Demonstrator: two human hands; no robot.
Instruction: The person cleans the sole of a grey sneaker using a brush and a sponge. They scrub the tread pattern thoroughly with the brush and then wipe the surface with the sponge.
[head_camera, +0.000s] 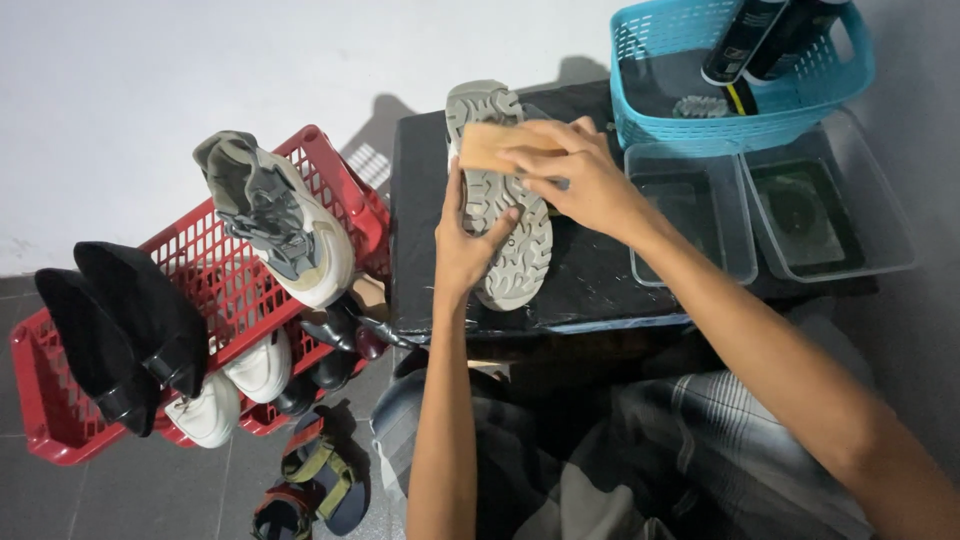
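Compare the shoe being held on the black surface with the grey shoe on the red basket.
The held shoe lies sole-up, gripped by the left hand; the grey shoe on the red basket shows its laced upper, untouched. The right hand presses a tan block on the first. Both look grey-cream.

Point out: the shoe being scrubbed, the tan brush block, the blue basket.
shoe (512, 255), head view, tread of the upturned sole
brush block (488, 148), head view, wooden back
blue basket (690, 132), head view, front wall

left hand (466, 243): bare, no ring or watch | right hand (578, 173): bare, no glove | forearms: bare, no sleeves | lap: grey and dark checked cloth (640, 450) with pale lines
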